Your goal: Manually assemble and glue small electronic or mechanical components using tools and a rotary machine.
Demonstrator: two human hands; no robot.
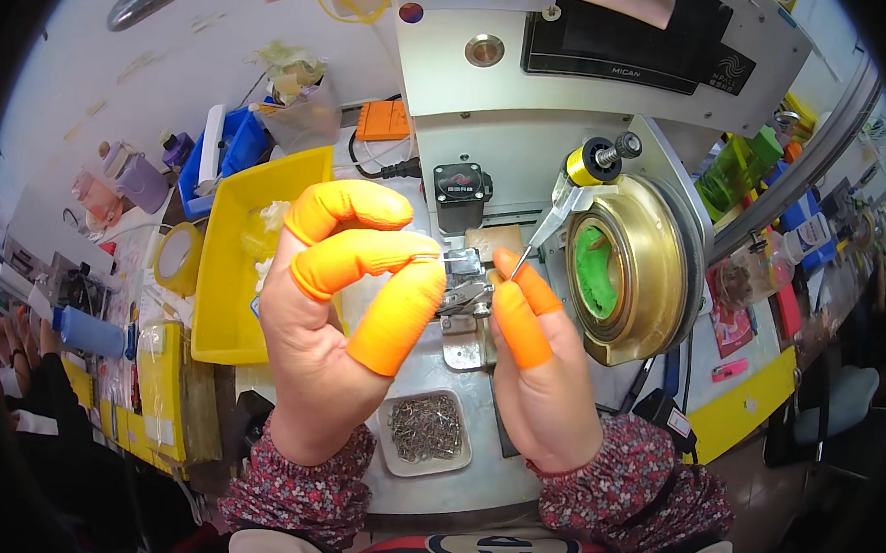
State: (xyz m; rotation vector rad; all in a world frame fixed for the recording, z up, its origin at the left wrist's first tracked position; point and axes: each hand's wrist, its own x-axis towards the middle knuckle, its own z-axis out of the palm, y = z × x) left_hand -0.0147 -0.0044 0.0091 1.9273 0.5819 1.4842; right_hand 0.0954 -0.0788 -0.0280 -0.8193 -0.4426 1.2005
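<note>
My left hand [324, 340], with orange finger cots on thumb and two fingers, pinches a small thin metal piece beside the metal clamp fixture [467, 296]. Only a sliver of that piece shows at the fingertips. On the fixture's other side is my right hand [549, 397], orange cots on thumb and forefinger, its fingertips pressed together at the fixture. What they hold, if anything, is too small to make out. A slim metal feed tip [537, 236] comes down from the machine close to the right fingertips. Nearer me stands a white tray [386, 444] of many small metal parts.
A large brass-coloured wheel [654, 273] with a green centre stands right of my right hand. Behind the fixture is a small black motor [460, 197] below the machine's white housing [453, 87]. A yellow bin [225, 265] stands left, and an orange box [383, 120] lies behind.
</note>
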